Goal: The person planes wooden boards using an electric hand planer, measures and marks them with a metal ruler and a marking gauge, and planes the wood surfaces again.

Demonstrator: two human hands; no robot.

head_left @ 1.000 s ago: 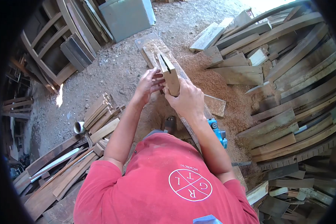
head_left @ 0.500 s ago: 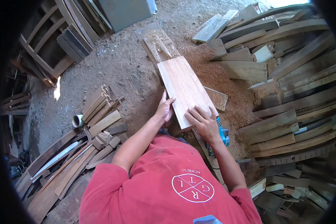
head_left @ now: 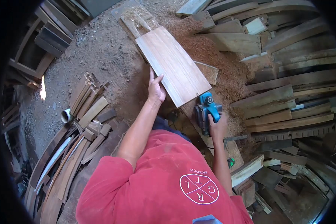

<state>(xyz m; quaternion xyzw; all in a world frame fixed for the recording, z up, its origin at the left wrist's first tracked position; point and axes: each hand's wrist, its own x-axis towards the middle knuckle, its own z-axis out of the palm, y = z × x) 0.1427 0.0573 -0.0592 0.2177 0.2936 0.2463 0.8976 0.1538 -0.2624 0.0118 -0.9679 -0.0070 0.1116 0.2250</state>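
Observation:
A flat light-brown wooden board (head_left: 175,69) lies slanted over a narrower plank base. My left hand (head_left: 156,90) grips its left edge, thumb on the top face and the other fingers partly hidden beneath. Just past the board's near right corner is a teal electric hand planer (head_left: 208,112). Around its handle my right hand (head_left: 218,127) is closed, with some fingers out of sight behind the tool. The planer appears to sit on or just over the near end of the bench, apart from the board's top face.
Shavings cover the plank base (head_left: 128,18) at the far end, and sawdust (head_left: 227,84) heaps on the right. Stacked timber (head_left: 295,91) fills the right side. At the left lie offcuts (head_left: 91,112), a white pipe piece (head_left: 66,115) and long curved strips (head_left: 65,170).
My right hand has left the board's top and taken hold of the planer. My left hand still grips the board's edge. The view has shifted, bringing the planer fully into sight.

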